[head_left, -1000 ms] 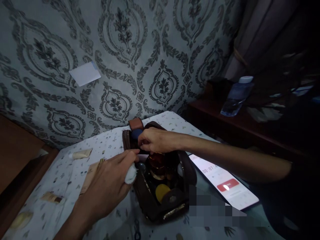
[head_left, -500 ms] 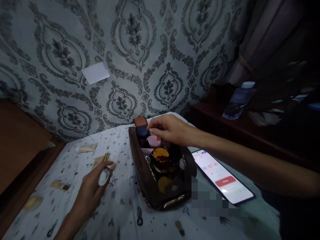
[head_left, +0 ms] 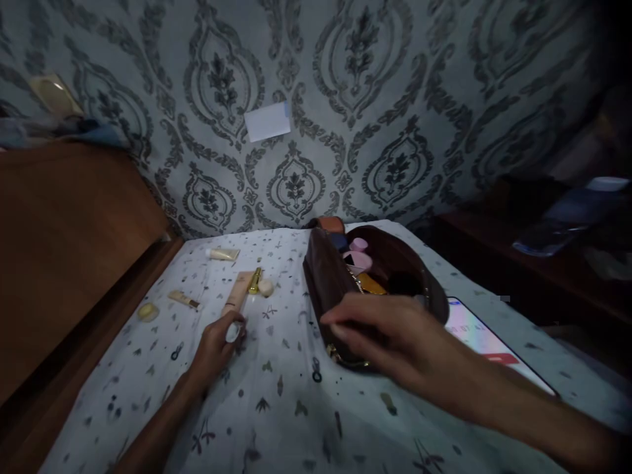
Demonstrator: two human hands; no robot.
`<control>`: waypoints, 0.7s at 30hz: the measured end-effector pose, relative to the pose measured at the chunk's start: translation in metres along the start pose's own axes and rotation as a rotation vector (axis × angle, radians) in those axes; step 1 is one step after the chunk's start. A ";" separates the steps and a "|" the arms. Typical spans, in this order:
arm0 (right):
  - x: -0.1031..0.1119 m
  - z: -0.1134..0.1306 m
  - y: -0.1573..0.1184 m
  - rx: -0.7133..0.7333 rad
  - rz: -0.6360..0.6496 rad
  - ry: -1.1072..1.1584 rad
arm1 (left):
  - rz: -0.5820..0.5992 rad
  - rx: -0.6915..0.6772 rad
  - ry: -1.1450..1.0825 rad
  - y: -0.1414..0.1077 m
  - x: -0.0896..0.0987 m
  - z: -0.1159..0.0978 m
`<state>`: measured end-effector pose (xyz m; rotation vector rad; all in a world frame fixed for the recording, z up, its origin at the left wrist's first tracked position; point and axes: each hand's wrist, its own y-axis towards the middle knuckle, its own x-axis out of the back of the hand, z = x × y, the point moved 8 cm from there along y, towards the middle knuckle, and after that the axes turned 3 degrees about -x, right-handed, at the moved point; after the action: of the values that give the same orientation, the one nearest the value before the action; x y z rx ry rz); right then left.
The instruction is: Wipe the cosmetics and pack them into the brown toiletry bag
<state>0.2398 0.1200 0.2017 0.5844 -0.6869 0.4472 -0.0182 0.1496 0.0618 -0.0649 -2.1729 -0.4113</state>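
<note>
Looks partway, judging by how things are split. Done: brown bag [head_left: 323, 273] unzipped and gaping, small items loose on the patterned sheet [head_left: 276, 421]. Not done: bag not zipped up, several pieces sitting in it, white piece [head_left: 233, 331] not set down. Full count in bag: can't tell, right hand [head_left: 399, 329] covers the near part.

Left hand [head_left: 214, 349] low over sheet, left of bag, fingers curled in and closed round the white piece, by the near end of a beige tube [head_left: 239, 288]; touching the tube or not, unclear. Right hand in front of bag, fingers bent, thumb and forefinger close together; can't tell if anything is pinched.

Bag: dark brown, leather-look, metal zip along the mouth, on the sheet between left hand and phone [head_left: 494, 352]. Inside: pink items [head_left: 359, 261], orange-yellow round thing [head_left: 371, 284]. White piece: small, smooth-looking, mostly hidden by fingers.

Out on sheet: gold tube [head_left: 255, 281] beside pale round piece [head_left: 265, 287], cream tube [head_left: 224, 254], tan tube with dark cap [head_left: 184, 299], yellowish round thing [head_left: 147, 312].
</note>
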 end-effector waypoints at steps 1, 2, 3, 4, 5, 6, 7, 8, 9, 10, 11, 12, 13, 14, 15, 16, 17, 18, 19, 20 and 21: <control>-0.017 0.006 0.000 0.010 0.048 0.024 | -0.016 -0.015 -0.018 -0.003 0.000 0.000; -0.035 0.010 0.002 0.012 0.095 0.047 | -0.024 -0.032 -0.026 -0.006 -0.002 0.000; -0.053 0.011 0.003 0.003 0.134 0.068 | -0.027 -0.054 -0.023 -0.010 -0.003 -0.001; -0.071 0.011 0.006 -0.007 0.170 0.091 | -0.024 -0.082 -0.014 -0.013 -0.005 -0.003; -0.088 0.008 0.009 -0.032 0.188 0.110 | -0.018 -0.119 -0.001 -0.016 -0.006 -0.005; -0.105 0.002 0.013 -0.064 0.207 0.133 | -0.013 -0.158 0.011 -0.019 -0.007 -0.008; -0.120 -0.005 0.017 -0.104 0.205 0.165 | -0.011 -0.190 0.020 -0.021 -0.008 -0.010; -0.135 -0.014 0.022 -0.149 0.196 0.214 | -0.012 -0.213 0.021 -0.022 -0.007 -0.011; -0.151 -0.023 0.025 -0.204 0.190 0.292 | -0.015 -0.223 0.012 -0.022 -0.005 -0.011; -0.166 -0.033 0.028 -0.274 0.188 0.389 | -0.029 -0.217 0.001 -0.022 -0.001 -0.009; -0.181 -0.042 0.030 -0.333 0.191 0.470 | -0.052 -0.189 -0.004 -0.021 0.005 -0.004; -0.194 -0.049 0.031 -0.382 0.172 0.531 | -0.082 -0.137 0.009 -0.020 0.011 0.004; -0.205 -0.055 0.031 -0.413 0.161 0.567 | -0.119 -0.070 0.039 -0.018 0.019 0.015; -0.212 -0.060 0.031 -0.429 0.135 0.575 | -0.160 0.000 0.077 -0.018 0.028 0.026; -0.217 -0.062 0.030 -0.431 0.107 0.563 | -0.200 0.070 0.129 -0.018 0.037 0.037; -0.221 -0.063 0.028 -0.419 0.085 0.538 | -0.231 0.136 0.191 -0.018 0.046 0.048; -0.222 -0.063 0.027 -0.399 0.066 0.507 | -0.249 0.195 0.257 -0.019 0.053 0.059; -0.223 -0.062 0.025 -0.375 0.059 0.476 | -0.255 0.249 0.322 -0.020 0.059 0.068; -0.223 -0.060 0.024 -0.354 0.060 0.451 | -0.248 0.299 0.385 -0.020 0.063 0.075; -0.223 -0.059 0.023 -0.340 0.066 0.434 | -0.229 0.342 0.445 -0.020 0.065 0.081; -0.223 -0.058 0.022 -0.335 0.071 0.424 | -0.198 0.374 0.499 -0.020 0.064 0.085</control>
<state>0.1000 0.1301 0.0180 0.1391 -0.3631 0.4905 -0.1268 0.1514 0.0614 0.4208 -1.7295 -0.1060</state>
